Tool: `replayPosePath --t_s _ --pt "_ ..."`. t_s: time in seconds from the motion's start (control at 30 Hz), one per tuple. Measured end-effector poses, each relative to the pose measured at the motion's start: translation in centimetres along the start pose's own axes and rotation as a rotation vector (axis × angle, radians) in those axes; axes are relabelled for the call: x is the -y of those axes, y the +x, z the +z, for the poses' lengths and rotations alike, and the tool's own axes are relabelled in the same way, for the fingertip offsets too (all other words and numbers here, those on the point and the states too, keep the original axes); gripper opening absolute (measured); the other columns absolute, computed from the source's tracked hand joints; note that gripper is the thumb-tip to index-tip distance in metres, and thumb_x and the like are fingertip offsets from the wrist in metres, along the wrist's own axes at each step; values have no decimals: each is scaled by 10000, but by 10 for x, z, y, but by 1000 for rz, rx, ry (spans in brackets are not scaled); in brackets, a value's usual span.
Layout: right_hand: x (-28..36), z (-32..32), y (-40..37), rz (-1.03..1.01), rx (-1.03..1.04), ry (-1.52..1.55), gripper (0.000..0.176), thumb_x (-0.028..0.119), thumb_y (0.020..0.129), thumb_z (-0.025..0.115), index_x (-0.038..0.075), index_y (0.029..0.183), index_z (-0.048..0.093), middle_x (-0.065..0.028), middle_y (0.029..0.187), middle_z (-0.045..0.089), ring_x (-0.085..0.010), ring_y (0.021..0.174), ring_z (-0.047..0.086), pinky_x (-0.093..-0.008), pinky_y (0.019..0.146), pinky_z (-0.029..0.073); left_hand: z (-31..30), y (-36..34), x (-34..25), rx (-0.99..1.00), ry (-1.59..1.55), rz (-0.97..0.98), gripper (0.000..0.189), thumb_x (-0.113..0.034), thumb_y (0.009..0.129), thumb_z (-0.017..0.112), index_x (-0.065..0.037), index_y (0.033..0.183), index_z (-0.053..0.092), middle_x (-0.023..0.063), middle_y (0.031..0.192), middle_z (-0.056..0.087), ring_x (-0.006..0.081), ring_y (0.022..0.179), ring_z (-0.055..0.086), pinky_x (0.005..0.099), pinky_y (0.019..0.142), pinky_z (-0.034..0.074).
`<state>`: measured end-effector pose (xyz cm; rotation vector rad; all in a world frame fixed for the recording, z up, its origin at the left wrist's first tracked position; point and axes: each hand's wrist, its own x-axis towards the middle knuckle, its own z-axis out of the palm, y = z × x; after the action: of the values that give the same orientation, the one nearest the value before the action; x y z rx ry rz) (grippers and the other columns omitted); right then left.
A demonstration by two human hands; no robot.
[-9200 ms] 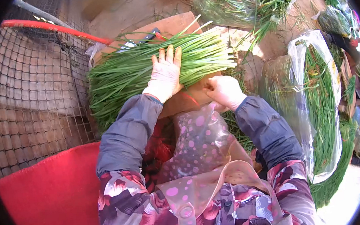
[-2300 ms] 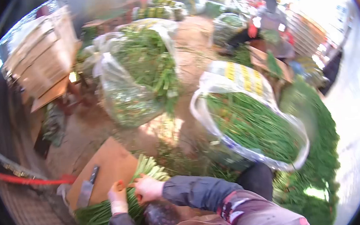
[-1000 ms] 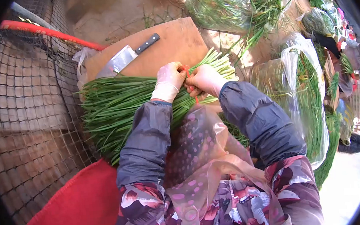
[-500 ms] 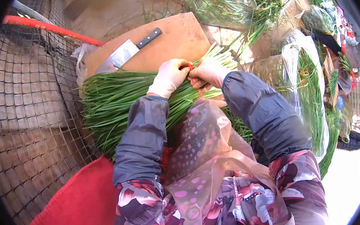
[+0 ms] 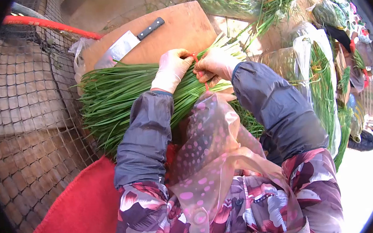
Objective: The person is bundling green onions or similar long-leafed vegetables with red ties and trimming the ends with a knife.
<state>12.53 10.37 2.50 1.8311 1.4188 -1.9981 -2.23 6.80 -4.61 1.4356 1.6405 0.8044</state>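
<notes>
One tan wooden board point(image 5: 179, 35) lies beyond. Curled hands point(image 5: 172, 70) point(image 5: 219, 63) pinch the thin red tie point(image 5: 195, 57) around long green stalks point(image 5: 124, 88) crosswise beneath.

One head-worn wide-angle cam, dark rounded vignette at the edges, looks forward and steeply down past the dotted apron point(image 5: 200, 148) from close in, with left hand point(image 5: 171, 71) and right hand point(image 5: 218, 63) above frame centre, board point(image 5: 183, 30) beyond them, netting point(image 5: 26, 139) at frame left, bagged greens point(image 5: 321, 84) at frame right.
</notes>
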Motion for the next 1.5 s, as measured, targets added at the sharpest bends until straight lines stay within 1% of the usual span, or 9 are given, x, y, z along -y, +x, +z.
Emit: replayPosePath --t_s 0.3,0.33,0.53,0.93,1.03,1.1,1.2,1.23,1.5 --pt "-4 0 3 -16 0 -52 139 175 817 628 37 805 626 -29 665 604 -102 532 585 -292 456 509 2 -7 7 8 -70 105 173 -106 793 704 -6 934 706 97 852 712 130 766 659 253 706 511" --pt "-6 2 5 -26 -28 -37 129 172 818 619 43 813 620 -22 639 584 -97 519 566 -284 440 490 3 -6 11 -8 -109 152 188 -210 767 692 -83 902 726 120 861 696 245 803 679 327 729 528" --pt "-5 4 -4 -86 -8 -58 200 211 855 592 14 859 625 -55 701 620 -138 535 594 -289 462 508 -2 -3 19 152 -237 114 328 53 670 487 22 928 687 99 938 697 176 914 636 297 870 477" --pt "-6 5 -4 -98 -31 -66 157 170 836 604 15 859 611 -52 699 616 -134 527 614 -288 463 529 1 -6 -9 78 -216 -126 153 -119 782 690 10 859 665 70 810 666 125 776 609 275 714 492" --pt "-6 2 -22 -110 -34 5 193 190 817 655 6 869 626 -64 677 629 -177 550 642 -320 494 536 6 -16 -12 -110 -16 98 76 -72 724 673 -26 783 664 85 799 658 213 750 638 306 686 502" --pt "-6 -4 -36 -473 -315 -880 407 232 755 736 15 1069 596 -109 889 669 -249 838 678 -381 727 542 5 -23 -18 -229 53 216 54 -51 680 664 -58 734 661 85 797 644 285 775 625 345 694 501" --pt "4 -23 -44 -1068 -551 -1164 739 327 654 801 56 1263 483 -130 1205 579 -315 1196 512 -461 985 397 7 -26 -24 -374 255 459 84 -14 667 681 -46 719 624 80 800 635 284 807 606 385 711 488" --pt "2 -25 -37 -1020 -433 -1319 1021 389 549 841 99 1384 330 -138 1389 412 -344 1353 310 -495 1083 271 7 -25 -28 -369 262 465 84 -14 667 681 -46 719 624 80 800 635 284 807 606 385 711 488" --pt "-37 -27 8 -807 -298 -1347 1182 405 502 855 114 1451 214 -165 1439 350 -390 1359 295 -542 1106 230 28 -53 -52 -276 41 331 95 77 733 631 3 755 575 95 791 577 206 673 579 300 594 477"
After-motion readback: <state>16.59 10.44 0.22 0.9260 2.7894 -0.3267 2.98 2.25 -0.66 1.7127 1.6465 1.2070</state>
